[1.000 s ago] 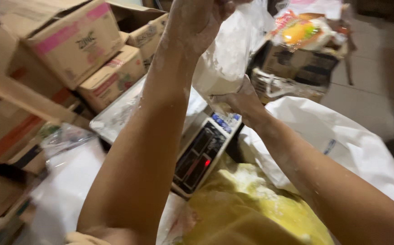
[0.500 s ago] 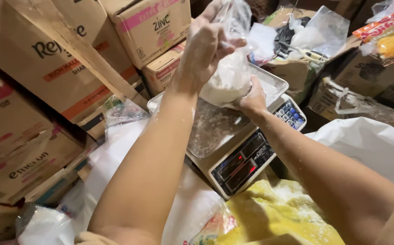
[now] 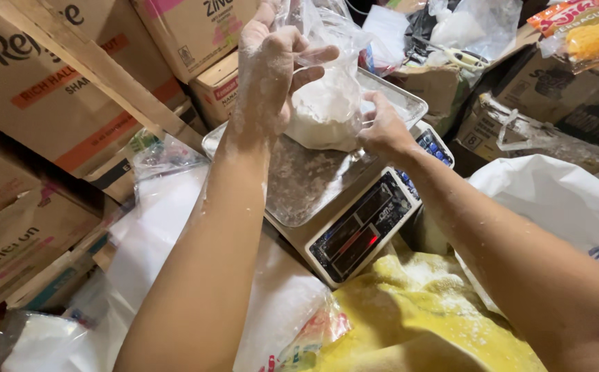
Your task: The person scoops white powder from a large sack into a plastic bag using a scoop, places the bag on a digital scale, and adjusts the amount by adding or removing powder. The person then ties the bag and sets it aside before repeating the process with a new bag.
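Since the earlier frame, both hands and the bag sit slightly lower and nearer the camera, and the scale fills more of the view; the grip looks unchanged. Left hand (image 3: 270, 65), dusted white with powder up the forearm, is raised above the scale with fingers curled closed around the gathered neck of a clear plastic bag (image 3: 327, 103). Bag hangs from that grip, its lower part bulging with white powder, just above or touching the far part of the steel weighing pan (image 3: 299, 186) (contact point is hidden behind the bag, cannot tell which). Right hand (image 3: 382, 127) is pressed against the bag's right side near its bottom, fingers partly bent around it, cupping rather than clamping.

Pan is streaked with powder residue. It sits on a digital scale (image 3: 361, 227) whose dark display panel faces the camera with a small red light showing; keypad lies to the right, partly behind the right wrist.

Below the scale, a yellow sack (image 3: 416, 324) dusted with powder. White sack (image 3: 554, 200) to the right, just beside the right forearm. Cardboard boxes (image 3: 51, 103) stacked along the left and rear. More clear bags (image 3: 465, 27) and a snack packet (image 3: 582, 31) on boxes at upper right.
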